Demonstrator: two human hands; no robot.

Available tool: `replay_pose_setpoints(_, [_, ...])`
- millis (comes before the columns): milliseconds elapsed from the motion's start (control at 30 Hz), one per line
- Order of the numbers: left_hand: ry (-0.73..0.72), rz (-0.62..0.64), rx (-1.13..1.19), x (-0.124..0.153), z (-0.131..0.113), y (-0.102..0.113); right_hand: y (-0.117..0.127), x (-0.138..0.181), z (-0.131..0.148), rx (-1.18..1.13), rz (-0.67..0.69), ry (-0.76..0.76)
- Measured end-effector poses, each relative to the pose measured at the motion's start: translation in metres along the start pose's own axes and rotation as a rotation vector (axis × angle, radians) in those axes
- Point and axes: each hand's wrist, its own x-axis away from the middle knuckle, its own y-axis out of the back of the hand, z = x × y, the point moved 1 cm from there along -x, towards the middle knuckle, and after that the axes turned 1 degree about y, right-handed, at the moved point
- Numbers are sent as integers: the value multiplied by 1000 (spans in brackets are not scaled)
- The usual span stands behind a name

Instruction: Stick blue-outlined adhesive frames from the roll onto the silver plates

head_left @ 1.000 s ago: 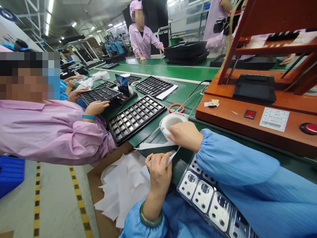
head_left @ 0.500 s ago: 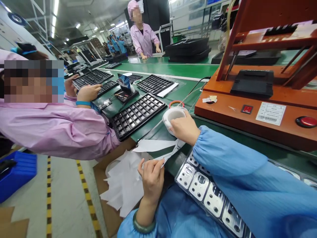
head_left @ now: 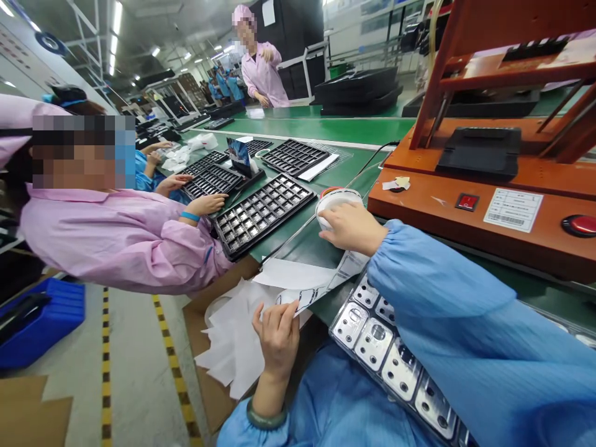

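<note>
Left hand (head_left: 279, 338): grip narrow, thumb and fingers pinching one end of a printed strip (head_left: 349, 266). The strip ran up and rightward from the fingertips to beneath the right hand (head_left: 354, 228); dark outlines were visible along it. Right hand: grip on the white roll (head_left: 339, 197), fingers over its top and thumb low on the near side. The roll was at the worktop (head_left: 307, 248), just in front of a red ring of tape (head_left: 328, 191); whether it rested on the surface or was slightly raised could not be told.

A white sheet (head_left: 293, 273) lay at the worktop edge, just above the pinched end. Below it, loose white pieces (head_left: 237, 341) were heaped in a cardboard box (head_left: 205, 391). A clear tray of silver plates (head_left: 370, 344) lay slantwise under the right sleeve (head_left: 447, 279), partly covered by it.

Further left, a black tray (head_left: 265, 214) held small metal parts in its compartments. Beyond it, a co-worker in pink (head_left: 116, 242) had both hands at a gridded tray (head_left: 214, 180). Right side: an orange machine (head_left: 428, 198) with a red switch (head_left: 467, 202) and a round red button (head_left: 578, 225). A second person in pink (head_left: 263, 74) stood across the worktop. A blue bin (head_left: 60, 323) was on the floor at far left.
</note>
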Motion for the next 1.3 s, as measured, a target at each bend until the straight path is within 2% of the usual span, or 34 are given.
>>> replay_pose_setpoints(167, [19,-7,124,4,2,5,-6,5,-20,1,45,29])
replay_pose_setpoints(267, [82,-66,189,-10,5,9,-12,7,-19,3,9,13])
replay_pose_setpoints(333, [95,-56,210,-27,9,10,-14,10,-15,-6,-16,35])
replay_pose_setpoints(367, [77,-2,225,-37,11,10,-13,13,-14,-14,-29,53])
replay_pose_setpoints(467, [-33,285,322,-63,15,7,-11,22,-16,-42,-45,106])
replay_pose_setpoints(533, [-103,423,338,-75,15,2,-9,28,-21,-66,-41,127])
replay_pose_setpoints(667, [-153,549,257,-86,11,-8,-8,38,-33,-120,-36,156])
replay_pose_setpoints(800, [-92,515,193,-95,15,-8,-8,41,-42,-172,-54,180])
replay_pose_setpoints(1033, [7,486,80,-115,31,13,-5,39,-55,-230,-84,188])
replay_pose_setpoints(1300, [68,509,-52,-128,29,27,-11,34,-61,-250,-136,163])
